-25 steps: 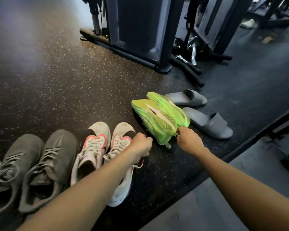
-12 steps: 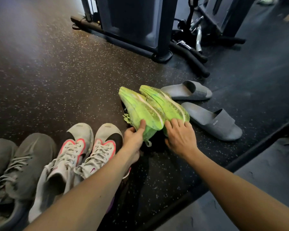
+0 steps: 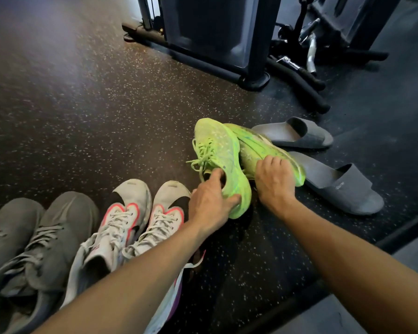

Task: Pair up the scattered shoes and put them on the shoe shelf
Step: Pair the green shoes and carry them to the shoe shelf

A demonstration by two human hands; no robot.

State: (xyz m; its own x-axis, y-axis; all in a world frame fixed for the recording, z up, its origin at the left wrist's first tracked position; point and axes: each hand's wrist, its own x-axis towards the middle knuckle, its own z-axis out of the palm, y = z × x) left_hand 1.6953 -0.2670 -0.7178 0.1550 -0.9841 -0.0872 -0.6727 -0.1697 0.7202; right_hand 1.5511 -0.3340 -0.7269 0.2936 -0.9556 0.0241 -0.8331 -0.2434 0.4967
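Two neon-green lace-up trainers lay beside a grey slide sandal [image 3: 333,183]. The left hand [image 3: 210,208] pinched one trainer [image 3: 221,160] by its collar while the right hand [image 3: 274,182] clasped the other trainer [image 3: 253,150], likely to pair them.

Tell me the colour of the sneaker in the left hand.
Neon yellow-green sneaker with pale speckles and matching laces, seen in the head view.

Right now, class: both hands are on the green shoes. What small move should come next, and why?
Probably tip the right green shoe upright. It lies on its side under the right hand, while the left green shoe, gripped at its collar by the left hand, already stands laces-up; then the pair would match.
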